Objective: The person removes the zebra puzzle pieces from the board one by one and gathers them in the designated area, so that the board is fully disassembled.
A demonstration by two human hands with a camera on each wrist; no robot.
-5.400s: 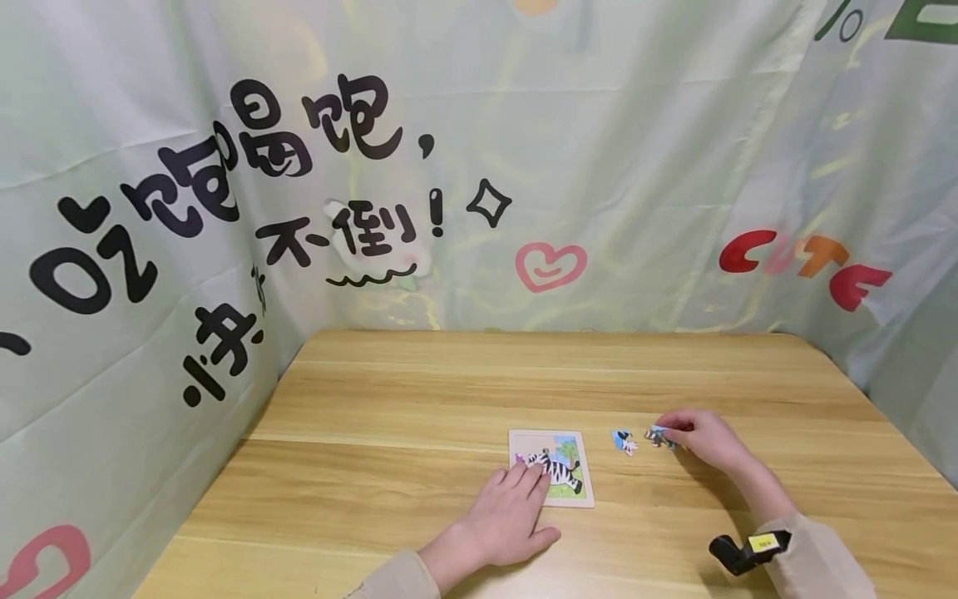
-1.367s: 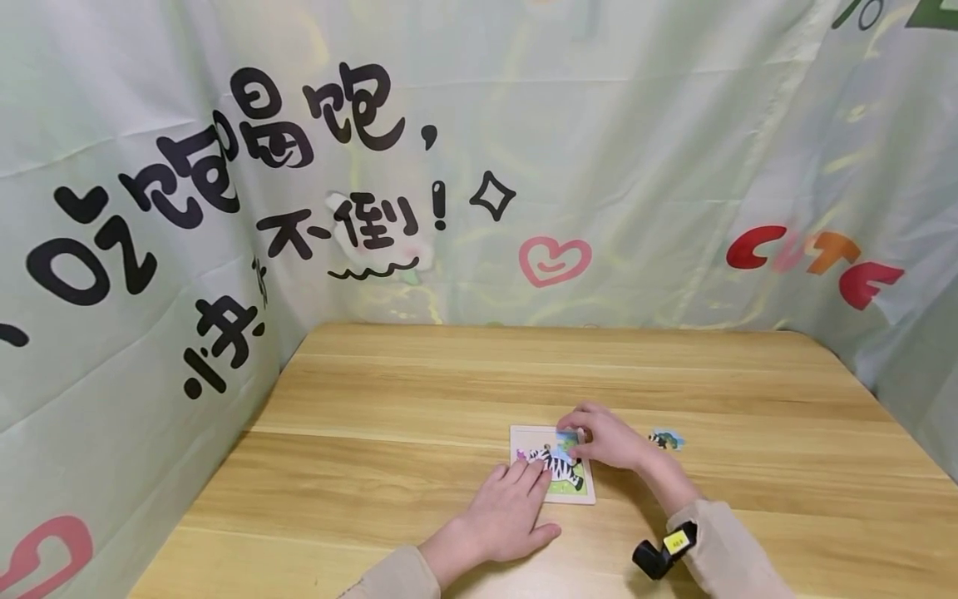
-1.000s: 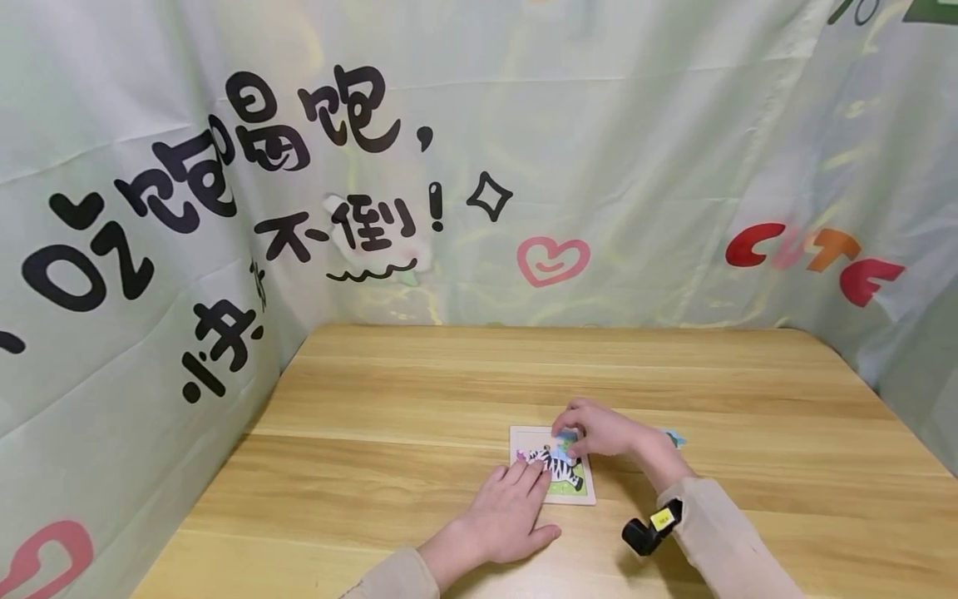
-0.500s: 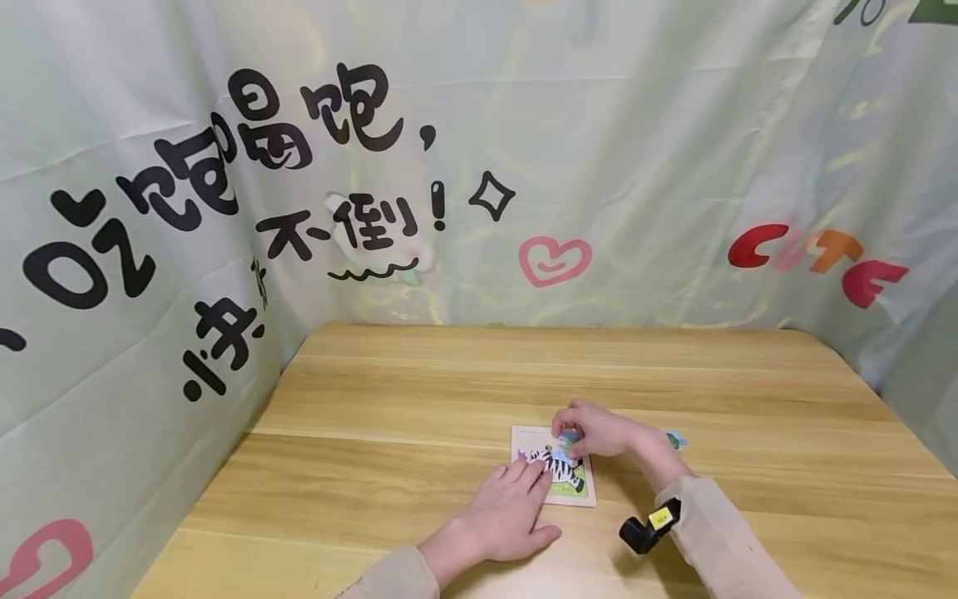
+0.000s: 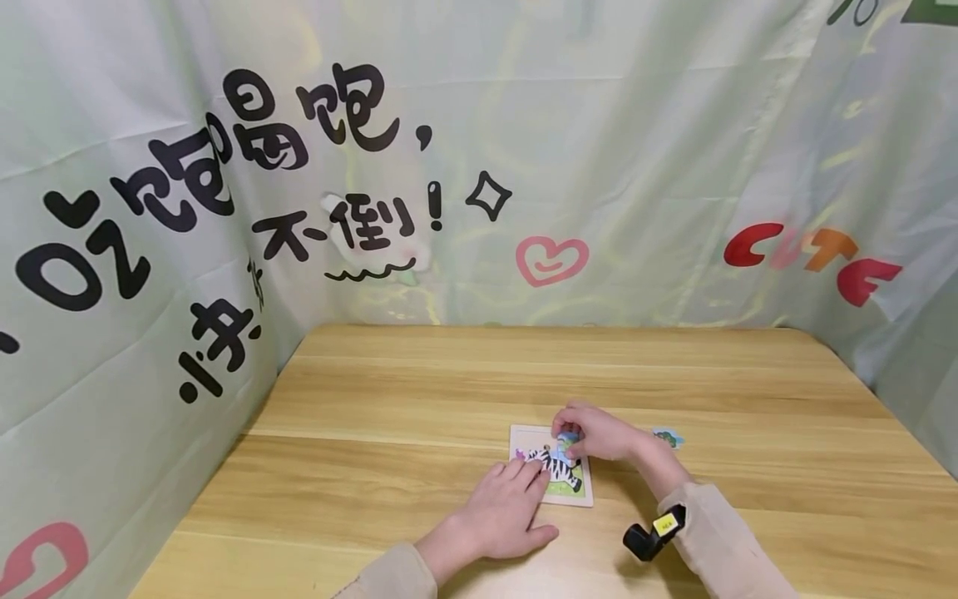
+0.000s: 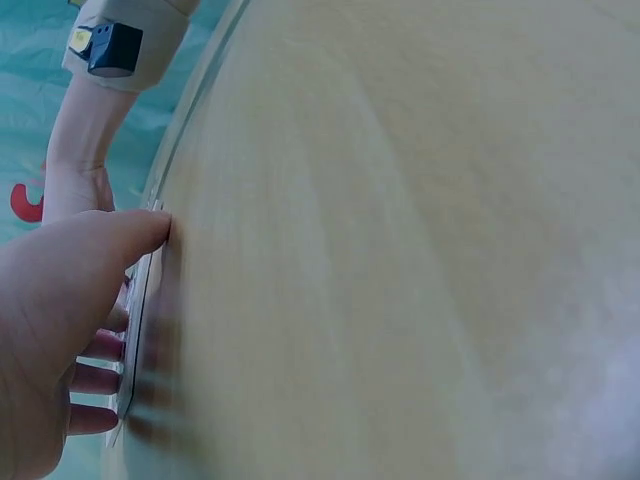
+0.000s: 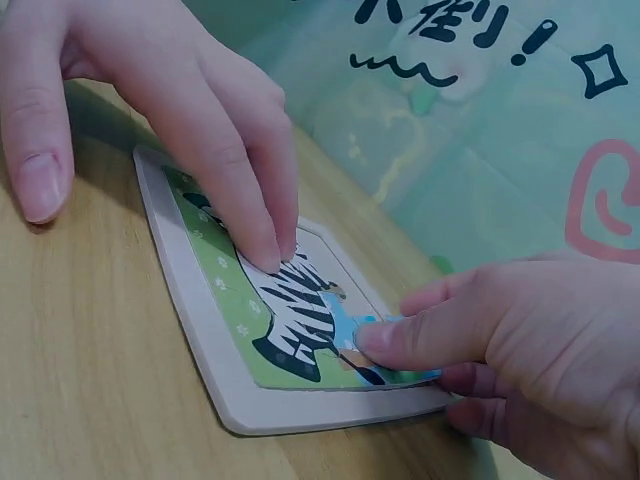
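Head view: the zebra puzzle [image 5: 565, 482] lies on the table [image 5: 404, 466]; the right hand [image 5: 601, 433] pinches a blue piece [image 5: 566, 443] at its upper right, seemingly fitting it, while the left hand [image 5: 503, 513] touches the puzzle, fingers straight. Aligning, then pressing, seems needed (a loose piece [image 5: 669, 438] lies rightward).

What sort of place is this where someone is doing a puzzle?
Probably a small cloth-walled booth or corner, perhaps indoors: printed cloth hangs behind and beside a wood-grain table, on which a zebra puzzle lies.
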